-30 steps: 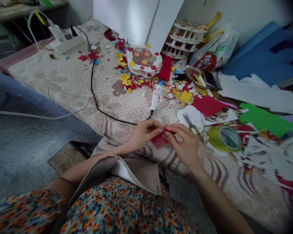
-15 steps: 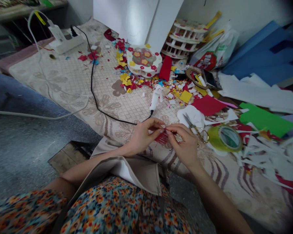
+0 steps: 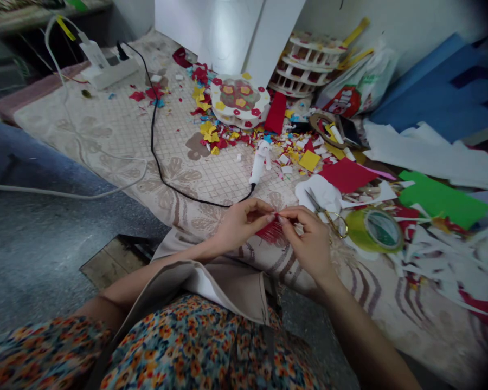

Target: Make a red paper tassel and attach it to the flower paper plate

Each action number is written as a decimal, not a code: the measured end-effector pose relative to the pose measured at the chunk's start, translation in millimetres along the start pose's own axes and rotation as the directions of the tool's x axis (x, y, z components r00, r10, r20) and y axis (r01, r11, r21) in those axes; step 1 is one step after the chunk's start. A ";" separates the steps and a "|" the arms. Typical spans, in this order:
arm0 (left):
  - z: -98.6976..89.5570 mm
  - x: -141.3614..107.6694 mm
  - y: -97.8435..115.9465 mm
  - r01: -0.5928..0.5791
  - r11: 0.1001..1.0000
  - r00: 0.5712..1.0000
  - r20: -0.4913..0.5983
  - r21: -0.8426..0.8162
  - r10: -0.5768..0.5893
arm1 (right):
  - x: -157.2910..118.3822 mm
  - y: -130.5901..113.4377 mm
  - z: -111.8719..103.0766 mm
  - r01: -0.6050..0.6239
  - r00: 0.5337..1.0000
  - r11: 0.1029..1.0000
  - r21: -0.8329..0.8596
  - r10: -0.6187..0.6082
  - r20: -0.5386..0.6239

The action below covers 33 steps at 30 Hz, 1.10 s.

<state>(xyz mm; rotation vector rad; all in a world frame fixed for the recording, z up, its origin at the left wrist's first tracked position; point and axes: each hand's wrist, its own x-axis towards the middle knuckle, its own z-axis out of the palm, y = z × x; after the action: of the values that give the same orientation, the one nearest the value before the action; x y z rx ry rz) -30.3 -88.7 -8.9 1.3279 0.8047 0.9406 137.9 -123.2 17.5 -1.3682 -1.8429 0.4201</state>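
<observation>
Both of my hands meet at the table's near edge, pinching the top of a red fringed paper piece [image 3: 271,232]. My left hand [image 3: 241,223] grips it from the left between thumb and fingers. From the right, my right hand [image 3: 309,238] pinches the same piece, its fingertips almost touching the left ones. The thin red strands hang below the fingertips. Just beyond the hands lies a white glue gun [image 3: 260,162] with a black cord. Scissors [image 3: 327,214] with gold handles rest on white paper right of my right hand.
Yellow-green tape [image 3: 374,230], red paper [image 3: 346,175], green paper [image 3: 443,199] and white scraps lie at the right. Farther back stand a decorated white round piece [image 3: 241,103] and a tiered white structure [image 3: 305,65]. A power strip [image 3: 113,73] sits at the back left.
The red fringed piece has shifted slightly left and spread a little below my fingertips. Both hands have stayed nearly in place, still pinching it.
</observation>
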 end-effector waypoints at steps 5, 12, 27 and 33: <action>-2.4 1.4 2.7 0.129 0.992 0.990 0.066 -0.010 -0.128 | -0.3 0.6 0.6 0.023 1.000 0.999 -0.038 -0.023 -0.019; -1.3 2.1 4.0 0.157 0.987 0.987 0.029 -0.019 -0.157 | -2.4 -2.0 2.2 0.107 0.993 0.989 -0.101 -0.111 -0.042; -2.8 2.7 -3.8 0.203 0.975 0.979 0.053 -0.089 -0.199 | -4.0 5.0 0.2 0.373 0.923 0.839 -0.397 -0.379 0.066; -3.1 1.2 1.6 0.237 0.965 0.971 0.046 -0.115 -0.233 | -4.6 7.1 -1.8 0.407 0.912 0.831 -0.379 -0.390 0.124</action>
<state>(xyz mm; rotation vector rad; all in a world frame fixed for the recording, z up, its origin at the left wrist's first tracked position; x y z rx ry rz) -32.7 -86.3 -7.5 1.1132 0.8468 0.7653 144.4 -125.2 12.1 -1.1778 -2.2682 -0.1594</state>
